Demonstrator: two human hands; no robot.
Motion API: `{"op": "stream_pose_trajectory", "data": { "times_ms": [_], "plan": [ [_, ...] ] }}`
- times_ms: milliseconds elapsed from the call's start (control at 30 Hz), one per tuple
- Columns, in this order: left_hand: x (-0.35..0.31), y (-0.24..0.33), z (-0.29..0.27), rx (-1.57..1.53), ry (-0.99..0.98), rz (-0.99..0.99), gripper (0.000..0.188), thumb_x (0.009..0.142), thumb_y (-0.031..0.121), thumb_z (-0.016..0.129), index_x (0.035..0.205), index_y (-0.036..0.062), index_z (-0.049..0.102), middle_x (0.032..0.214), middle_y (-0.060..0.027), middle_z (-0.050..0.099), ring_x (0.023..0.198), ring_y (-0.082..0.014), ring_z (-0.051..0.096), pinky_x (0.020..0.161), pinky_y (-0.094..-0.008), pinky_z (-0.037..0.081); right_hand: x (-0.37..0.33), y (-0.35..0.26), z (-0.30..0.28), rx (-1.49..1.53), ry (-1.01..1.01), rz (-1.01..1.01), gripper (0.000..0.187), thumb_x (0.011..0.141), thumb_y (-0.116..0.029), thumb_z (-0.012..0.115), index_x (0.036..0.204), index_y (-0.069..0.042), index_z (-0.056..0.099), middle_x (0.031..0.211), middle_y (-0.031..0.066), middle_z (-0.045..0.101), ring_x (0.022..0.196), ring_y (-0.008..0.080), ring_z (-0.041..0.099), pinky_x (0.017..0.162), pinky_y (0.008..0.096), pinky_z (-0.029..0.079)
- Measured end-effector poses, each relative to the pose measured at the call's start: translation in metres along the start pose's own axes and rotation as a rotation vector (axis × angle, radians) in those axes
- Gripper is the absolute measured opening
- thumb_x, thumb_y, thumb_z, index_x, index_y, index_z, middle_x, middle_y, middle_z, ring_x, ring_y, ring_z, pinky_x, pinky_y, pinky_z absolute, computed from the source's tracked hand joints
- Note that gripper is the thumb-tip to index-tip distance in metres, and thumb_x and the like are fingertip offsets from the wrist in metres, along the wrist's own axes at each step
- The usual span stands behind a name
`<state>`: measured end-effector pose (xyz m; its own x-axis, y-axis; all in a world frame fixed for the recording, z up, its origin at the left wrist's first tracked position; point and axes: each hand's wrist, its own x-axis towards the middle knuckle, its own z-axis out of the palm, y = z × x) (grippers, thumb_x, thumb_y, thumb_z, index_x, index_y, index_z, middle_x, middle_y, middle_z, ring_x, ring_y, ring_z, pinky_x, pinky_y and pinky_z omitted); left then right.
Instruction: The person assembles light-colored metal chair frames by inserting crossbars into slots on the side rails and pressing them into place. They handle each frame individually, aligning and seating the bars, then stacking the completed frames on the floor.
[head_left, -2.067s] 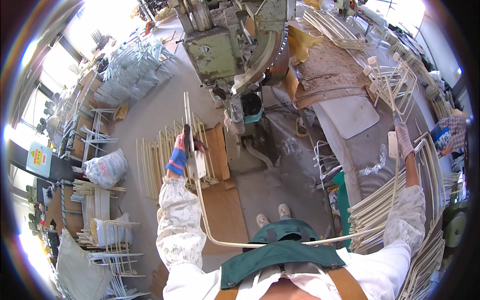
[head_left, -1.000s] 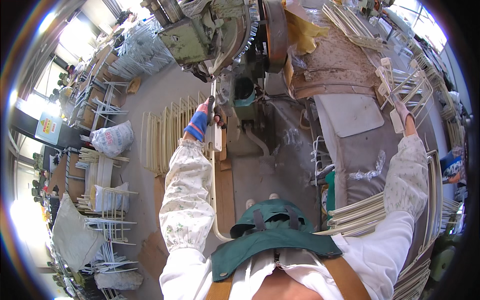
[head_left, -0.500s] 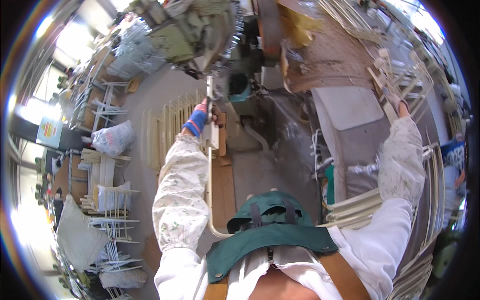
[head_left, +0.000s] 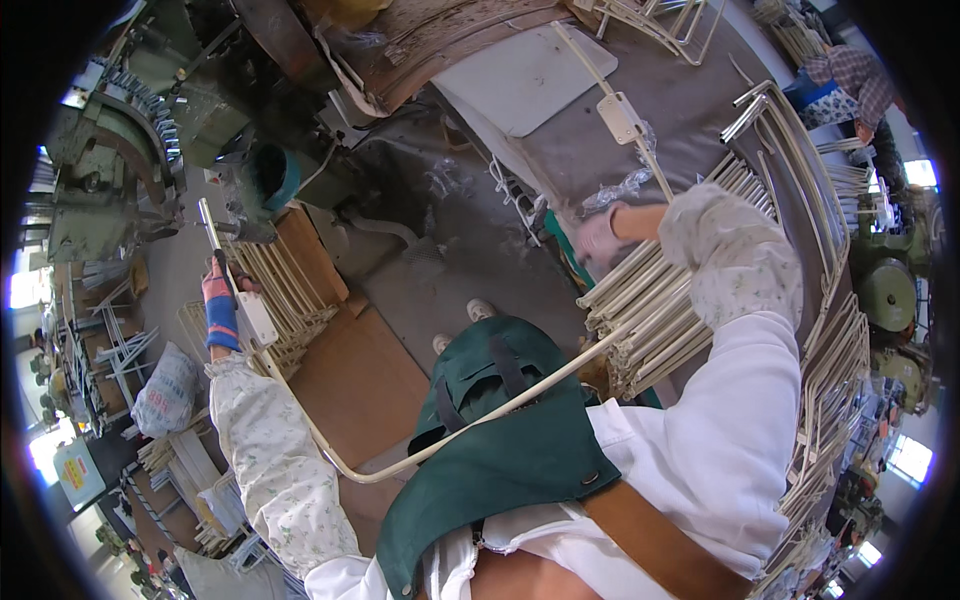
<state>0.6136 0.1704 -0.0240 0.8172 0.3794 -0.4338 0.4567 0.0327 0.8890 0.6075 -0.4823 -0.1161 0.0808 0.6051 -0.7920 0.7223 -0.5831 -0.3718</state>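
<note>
Grey floor point(head_left: 400, 300) underlay the tubular frame point(head_left: 528, 396). Left hand point(head_left: 222, 288) was closed around its left limb, likely best for steadiness; right hand point(head_left: 602, 242) blurred near its right limb, grip indeterminable.

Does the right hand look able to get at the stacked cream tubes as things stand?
Probably yes: the right hand, blurred but seemingly empty, is near the stacked cream tubes, with nothing evident between. In view, the bent cream frame crosses only part of them.
</note>
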Motion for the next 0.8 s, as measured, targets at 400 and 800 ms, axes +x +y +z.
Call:
{"op": "stream_pose_trajectory", "data": {
  "times_ms": [400, 800],
  "plan": [
    [-0.170, 0.003, 0.152, 0.558, 0.044, 0.867, 0.012, 0.081, 0.005, 0.057, 0.093, 0.0055, 0.059, 0.090, -0.0076, 0.062, 0.084, -0.0189, 0.059, 0.076, -0.0291, 0.045, 0.006, -0.013, 0.064, -0.261, 0.330, 0.110, 0.020, 0.072, -0.013, 0.056, 0.090, -0.005, 0.059, 0.081, 0.0150, 0.059, 0.075, 0.0294, 0.060, 0.061, 0.0404, 0.049],
    [-0.236, 0.023, 0.168, -0.131, -0.240, 0.370, 0.020, 0.088, 0.012, 0.052, 0.103, 0.0004, 0.056, 0.081, -0.0047, 0.061, 0.058, -0.0071, 0.054, 0.055, -0.0211, 0.045, -0.003, -0.219, -0.174, 0.173, 1.211, -0.415, 0.023, 0.078, -0.016, 0.058, 0.098, -0.006, 0.053, 0.081, 0.0133, 0.053, 0.068, 0.0335, 0.056, 0.058, 0.0405, 0.047]
  ]
}}
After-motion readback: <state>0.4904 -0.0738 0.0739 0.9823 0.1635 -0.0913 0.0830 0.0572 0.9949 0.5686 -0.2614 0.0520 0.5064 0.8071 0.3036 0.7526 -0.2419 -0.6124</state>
